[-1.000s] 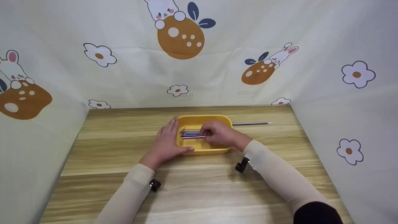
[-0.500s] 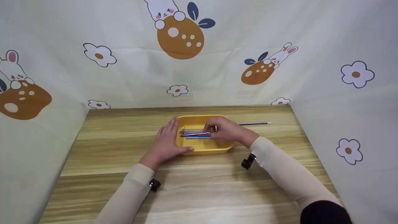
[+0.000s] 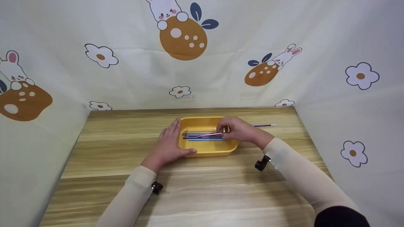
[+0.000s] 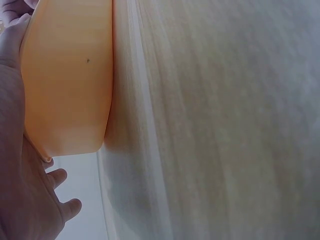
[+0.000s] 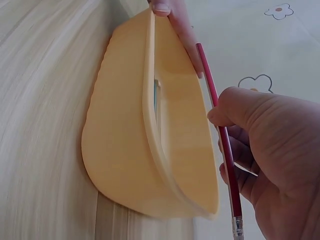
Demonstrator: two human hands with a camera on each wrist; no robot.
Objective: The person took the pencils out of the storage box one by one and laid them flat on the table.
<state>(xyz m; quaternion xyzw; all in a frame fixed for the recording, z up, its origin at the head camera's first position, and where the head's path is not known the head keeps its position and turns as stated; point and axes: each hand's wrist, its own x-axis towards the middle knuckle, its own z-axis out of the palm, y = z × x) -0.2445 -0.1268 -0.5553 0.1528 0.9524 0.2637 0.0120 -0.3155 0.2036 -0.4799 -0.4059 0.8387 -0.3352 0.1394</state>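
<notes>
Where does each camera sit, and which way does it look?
Head: on the person's head, looking forward and down at the yellow tray; left hand and right hand show.
Left wrist: on that wrist, facing the tray's outer wall and table; the left hand shows.
Right wrist: on that wrist, facing the red pencil and tray; both hands show.
Shared: head and right wrist both show tray, pencil, hands.

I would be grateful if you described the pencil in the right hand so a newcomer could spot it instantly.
On the wood-grain table sits a yellow tray, with the right hand at its right end. That hand pinches a red pencil with a silvery ferrule, the only one held; neighbouring pencils lie in the tray.
</notes>
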